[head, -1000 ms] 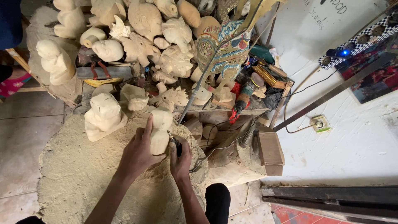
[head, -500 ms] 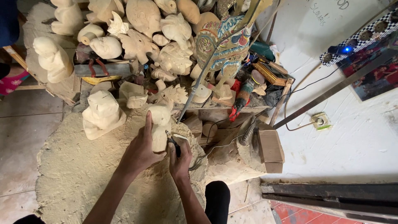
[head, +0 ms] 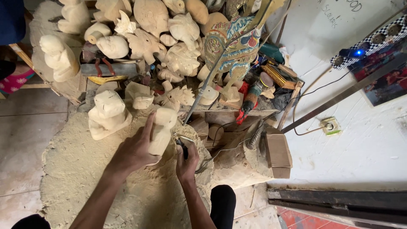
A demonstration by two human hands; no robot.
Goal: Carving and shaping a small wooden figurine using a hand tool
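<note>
My left hand [head: 135,150] grips a pale, rough-carved wooden figure [head: 162,129] that stands upright on a heap of sawdust [head: 85,178]. Its fingers wrap the left side of the figure. My right hand [head: 186,160] is closed on a small dark power tool [head: 183,146], whose tip sits against the figure's lower right side. A thin cable [head: 220,148] runs from the tool toward the right.
A larger carved animal figure [head: 108,114] sits just left. Several unfinished carvings [head: 148,34] and a painted carving [head: 237,46] pile up behind. A metal rod [head: 207,85] leans across. A wooden block [head: 277,152], a wall socket [head: 330,126] and tiled floor [head: 21,135] surround the heap.
The view has shifted slightly and closed in. Both hands stay on the figure and the tool, with little visible movement.
</note>
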